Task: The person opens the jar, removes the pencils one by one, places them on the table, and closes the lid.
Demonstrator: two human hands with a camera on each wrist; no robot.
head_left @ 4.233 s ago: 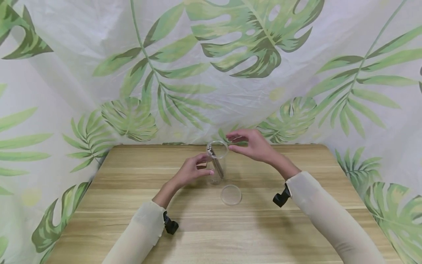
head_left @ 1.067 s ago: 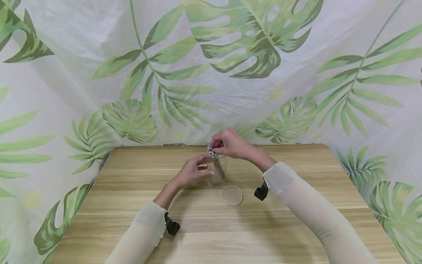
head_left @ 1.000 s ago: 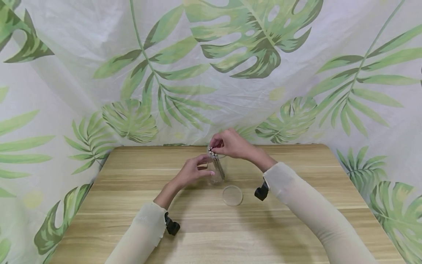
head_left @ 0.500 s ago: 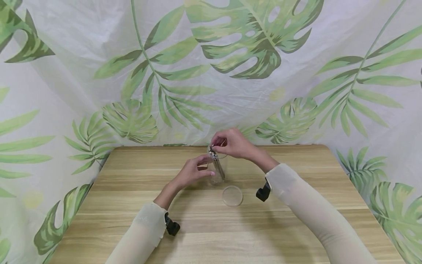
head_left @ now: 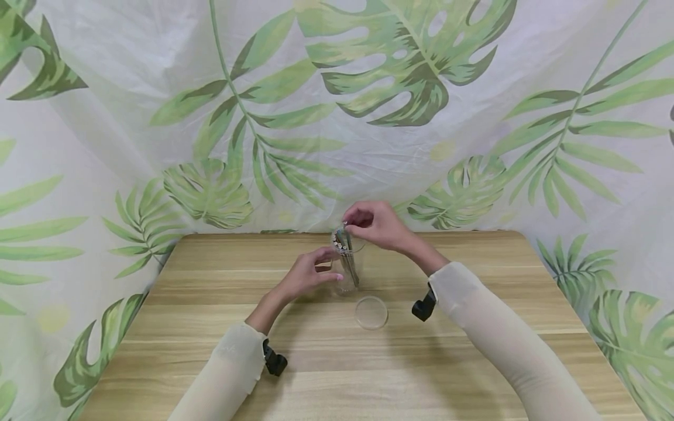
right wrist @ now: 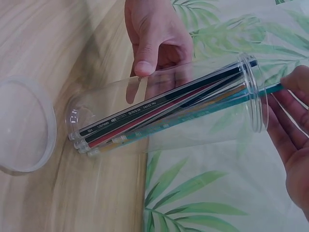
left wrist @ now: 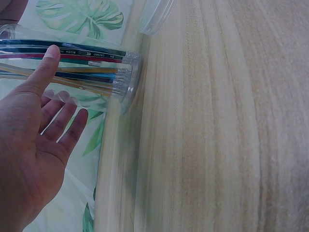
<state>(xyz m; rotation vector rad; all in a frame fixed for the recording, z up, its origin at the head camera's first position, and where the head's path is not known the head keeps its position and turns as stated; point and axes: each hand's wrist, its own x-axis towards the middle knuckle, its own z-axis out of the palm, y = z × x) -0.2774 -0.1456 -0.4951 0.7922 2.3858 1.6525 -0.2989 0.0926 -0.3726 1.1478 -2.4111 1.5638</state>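
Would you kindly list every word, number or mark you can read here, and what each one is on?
"HB", on a dark pencil.
More printing along that pencil: too small and blurred to read surely.
Faint printing on the teal pencil: unreadable.
No readable text shows on the clear jar or the lid.

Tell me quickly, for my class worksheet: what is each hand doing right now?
Left hand: holding the clear jar between thumb and fingers.
Right hand: pinching the teal pencil by the end that sticks out of the jar.
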